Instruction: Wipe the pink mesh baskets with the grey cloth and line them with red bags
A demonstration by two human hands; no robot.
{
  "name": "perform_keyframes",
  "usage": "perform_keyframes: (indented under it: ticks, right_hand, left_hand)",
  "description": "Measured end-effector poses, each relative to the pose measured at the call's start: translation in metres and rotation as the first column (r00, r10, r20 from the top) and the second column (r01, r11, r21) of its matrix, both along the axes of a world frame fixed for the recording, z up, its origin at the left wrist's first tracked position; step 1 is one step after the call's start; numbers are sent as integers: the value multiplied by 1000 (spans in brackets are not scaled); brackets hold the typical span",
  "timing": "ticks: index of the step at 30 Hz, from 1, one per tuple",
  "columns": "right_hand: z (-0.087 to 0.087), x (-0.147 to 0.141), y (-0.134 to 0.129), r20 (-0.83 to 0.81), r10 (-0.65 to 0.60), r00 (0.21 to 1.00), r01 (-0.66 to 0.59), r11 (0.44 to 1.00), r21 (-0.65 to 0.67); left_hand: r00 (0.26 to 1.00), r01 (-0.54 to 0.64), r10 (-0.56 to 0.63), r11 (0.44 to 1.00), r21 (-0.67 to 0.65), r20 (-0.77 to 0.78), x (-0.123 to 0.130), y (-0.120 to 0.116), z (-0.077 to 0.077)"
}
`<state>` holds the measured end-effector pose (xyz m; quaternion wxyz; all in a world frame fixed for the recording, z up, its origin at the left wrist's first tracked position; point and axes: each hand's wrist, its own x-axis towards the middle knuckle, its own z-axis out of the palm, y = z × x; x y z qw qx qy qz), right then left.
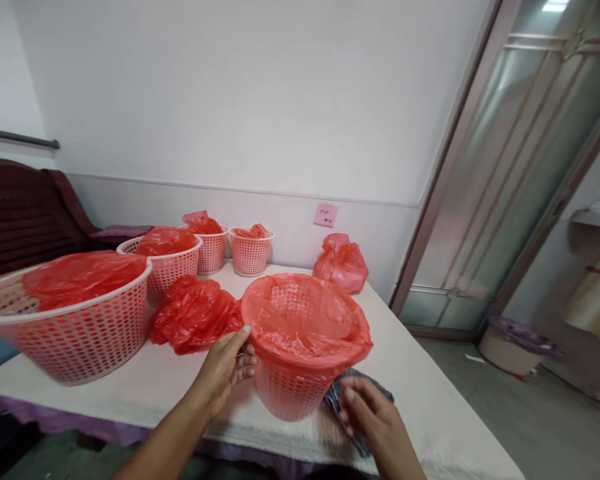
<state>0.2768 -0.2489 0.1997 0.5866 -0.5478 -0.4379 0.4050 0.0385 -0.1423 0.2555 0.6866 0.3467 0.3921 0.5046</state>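
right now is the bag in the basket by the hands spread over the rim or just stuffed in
Spread over the rim. The red bag lines the basket and folds down over its edge all round; the left hand touches that fold.

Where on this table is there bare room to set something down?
Free: the table right of the lined basket, and the front strip between the big basket and the left hand. Crowded: the back left, baskets and loose bag.

The big basket (75, 333) on the left runs off the picture's edge, and the red bags hide what lies inside every basket. The grey cloth (353, 400) is mostly covered by the lined basket (295, 373) and the right hand (375, 420). The pink note (325, 215) on the wall has writing too small to read.
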Motion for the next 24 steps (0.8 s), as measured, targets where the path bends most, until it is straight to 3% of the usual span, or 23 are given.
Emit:
perform_keyframes:
  ticks: [2,5,9,13,16,20,24]
  right_hand:
    - [12,-7,6,-322,15,947,-32,998,-47]
    - [22,-18,17,-526,46,849,-72,997,-29]
    - [10,-17,25,-526,38,850,-50,999,-9]
    - [-6,3,20,-490,-9,871,-24,998,-60]
    - [1,13,10,-539,-21,842,4,999,-33]
    - [21,3,3,-567,61,821,-42,998,47]
    - [16,-22,3,-536,143,832,-132,989,60]
  left_hand:
    - [999,32,-33,999,-28,-11,2,4,4]
    - [999,37,-37,999,-27,-7,5,9,7]
    - [999,41,-42,999,16,35,4,7,6]
    - [995,27,-31,999,39,96,-4,-3,-6]
    - [991,-34,31,999,20,133,-13,-3,-13]
    - [978,-124,124,992,-11,167,-27,6,-14]
    - [956,-232,237,971,-52,174,-49,15,-13]
